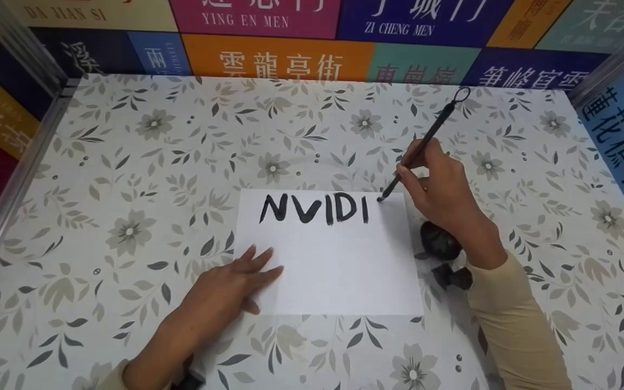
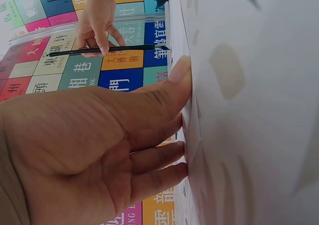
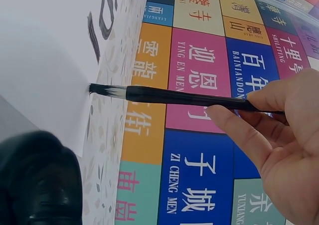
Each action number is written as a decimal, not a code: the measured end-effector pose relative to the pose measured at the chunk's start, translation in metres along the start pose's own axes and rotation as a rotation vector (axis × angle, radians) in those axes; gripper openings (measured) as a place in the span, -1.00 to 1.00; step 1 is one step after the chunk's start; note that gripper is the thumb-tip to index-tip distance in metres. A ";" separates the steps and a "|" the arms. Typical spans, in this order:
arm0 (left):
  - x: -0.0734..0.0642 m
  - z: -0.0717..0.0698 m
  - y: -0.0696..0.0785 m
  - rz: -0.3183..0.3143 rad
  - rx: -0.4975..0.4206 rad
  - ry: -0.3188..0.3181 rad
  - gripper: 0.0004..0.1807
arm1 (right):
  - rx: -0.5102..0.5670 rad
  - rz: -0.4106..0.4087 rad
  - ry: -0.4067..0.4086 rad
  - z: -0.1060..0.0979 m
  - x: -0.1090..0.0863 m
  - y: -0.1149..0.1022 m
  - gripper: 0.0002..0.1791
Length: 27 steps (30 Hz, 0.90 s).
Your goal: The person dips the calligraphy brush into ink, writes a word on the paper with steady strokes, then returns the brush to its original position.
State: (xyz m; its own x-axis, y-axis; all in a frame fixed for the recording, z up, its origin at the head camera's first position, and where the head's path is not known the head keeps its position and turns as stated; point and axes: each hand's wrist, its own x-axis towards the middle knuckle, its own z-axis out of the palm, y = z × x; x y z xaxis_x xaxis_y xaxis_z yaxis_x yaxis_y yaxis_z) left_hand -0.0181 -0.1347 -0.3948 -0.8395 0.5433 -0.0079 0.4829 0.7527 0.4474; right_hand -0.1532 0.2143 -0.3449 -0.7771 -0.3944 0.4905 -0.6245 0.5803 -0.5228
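Note:
A white sheet of paper (image 1: pixel 344 271) lies on the flowered tabletop, with the black letters NVIDI (image 1: pixel 314 208) along its upper part. My right hand (image 1: pixel 447 189) pinches the dark handle of a writing brush (image 1: pixel 431 132), which slants down to the left. In the right wrist view, the blackened bristles (image 3: pixel 102 89) meet the paper near its edge, past the last letter. My left hand (image 1: pixel 222 292) rests at the sheet's left edge, fingers spread over the paper. Close up in the left wrist view, its thumb and fingertips (image 2: pixel 177 177) press at the paper's edge.
A black rounded object (image 1: pixel 439 240) and a smaller dark piece (image 1: pixel 453 276) are beside the paper's right edge, by my right wrist. Colourful panels with Chinese lettering (image 1: pixel 285 62) stand along the far side of the flowered tabletop (image 1: pixel 182 119) and at both sides.

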 end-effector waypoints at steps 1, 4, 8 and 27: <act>0.000 0.000 0.000 0.002 0.003 0.000 -0.34 | -0.005 0.003 -0.007 0.000 0.000 0.000 -0.74; 0.000 0.000 0.000 0.009 0.013 0.004 -0.35 | -0.027 -0.003 -0.023 0.001 0.001 -0.001 -0.73; 0.000 0.000 -0.001 0.008 0.009 0.006 -0.33 | -0.045 -0.002 -0.040 0.001 0.000 -0.002 -0.72; 0.001 0.000 -0.001 0.005 0.006 0.005 -0.29 | -0.014 -0.036 -0.084 0.005 -0.001 -0.012 -0.75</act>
State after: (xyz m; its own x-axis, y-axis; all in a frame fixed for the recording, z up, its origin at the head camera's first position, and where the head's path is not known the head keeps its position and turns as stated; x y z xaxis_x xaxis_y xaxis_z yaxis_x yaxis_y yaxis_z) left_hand -0.0192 -0.1351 -0.3948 -0.8380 0.5456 -0.0012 0.4889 0.7519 0.4423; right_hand -0.1458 0.2042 -0.3425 -0.7582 -0.4737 0.4481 -0.6517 0.5743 -0.4955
